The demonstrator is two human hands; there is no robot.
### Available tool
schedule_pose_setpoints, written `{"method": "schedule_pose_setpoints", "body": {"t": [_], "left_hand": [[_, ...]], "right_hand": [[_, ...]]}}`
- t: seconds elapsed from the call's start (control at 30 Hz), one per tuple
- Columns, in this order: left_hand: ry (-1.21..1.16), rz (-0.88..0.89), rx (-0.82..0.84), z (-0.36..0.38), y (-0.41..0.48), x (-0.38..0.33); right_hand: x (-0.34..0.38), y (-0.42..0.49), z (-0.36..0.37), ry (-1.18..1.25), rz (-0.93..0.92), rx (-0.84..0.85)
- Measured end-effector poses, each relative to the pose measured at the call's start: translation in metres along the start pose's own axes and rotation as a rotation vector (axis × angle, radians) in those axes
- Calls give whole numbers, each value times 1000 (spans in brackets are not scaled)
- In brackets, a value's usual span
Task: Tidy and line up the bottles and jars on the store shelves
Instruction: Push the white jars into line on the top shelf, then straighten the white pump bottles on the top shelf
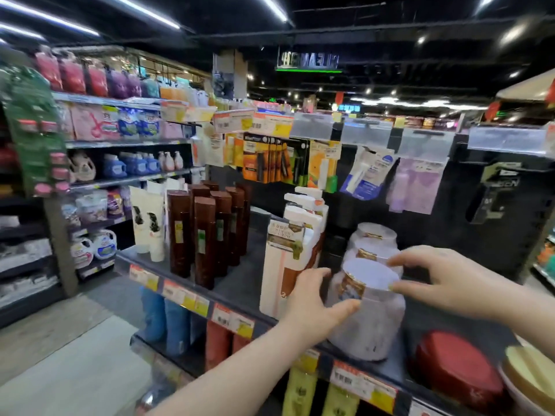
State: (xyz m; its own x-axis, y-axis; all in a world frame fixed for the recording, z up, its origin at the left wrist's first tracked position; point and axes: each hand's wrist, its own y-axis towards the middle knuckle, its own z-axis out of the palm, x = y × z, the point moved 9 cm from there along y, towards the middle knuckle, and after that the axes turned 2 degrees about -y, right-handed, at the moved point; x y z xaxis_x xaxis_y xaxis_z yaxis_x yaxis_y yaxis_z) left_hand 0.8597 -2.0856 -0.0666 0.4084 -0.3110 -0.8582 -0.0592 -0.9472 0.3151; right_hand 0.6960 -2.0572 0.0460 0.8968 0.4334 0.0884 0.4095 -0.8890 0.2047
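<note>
A pale, frosted jar (371, 322) with a white lid and a gold label band stands at the front edge of the dark shelf (237, 283). Two more jars of the same kind (374, 235) stand in a row behind it. My left hand (312, 301) curves around the front jar's left side, thumb across its front. My right hand (441, 277) reaches in from the right, with fingertips at the lid's rim. Whether either hand truly grips the jar is unclear. Left of the jars stand white pump bottles (288, 256) and several tall brown bottles (204, 232).
A red round tin (456, 364) and a yellow-lidded tub (528, 373) lie on the shelf at the right. White tubes (148, 223) stand at the shelf's left end. Packets hang on pegs above. Price tags line the shelf edge. An aisle with stocked shelves runs along the left.
</note>
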Motion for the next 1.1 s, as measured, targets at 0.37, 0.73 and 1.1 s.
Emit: {"method": "schedule_pose_setpoints", "body": {"t": [0.37,0.73,1.1], "left_hand": [[103,-209,-80,-114,16,69],[-55,-100,173,-79,49,78],[-57,-137,241,-72,49,80]], "right_hand": [[88,90,66,71,202,130],[88,94,71,72,396,14],[86,86,77,75,445,40]]}}
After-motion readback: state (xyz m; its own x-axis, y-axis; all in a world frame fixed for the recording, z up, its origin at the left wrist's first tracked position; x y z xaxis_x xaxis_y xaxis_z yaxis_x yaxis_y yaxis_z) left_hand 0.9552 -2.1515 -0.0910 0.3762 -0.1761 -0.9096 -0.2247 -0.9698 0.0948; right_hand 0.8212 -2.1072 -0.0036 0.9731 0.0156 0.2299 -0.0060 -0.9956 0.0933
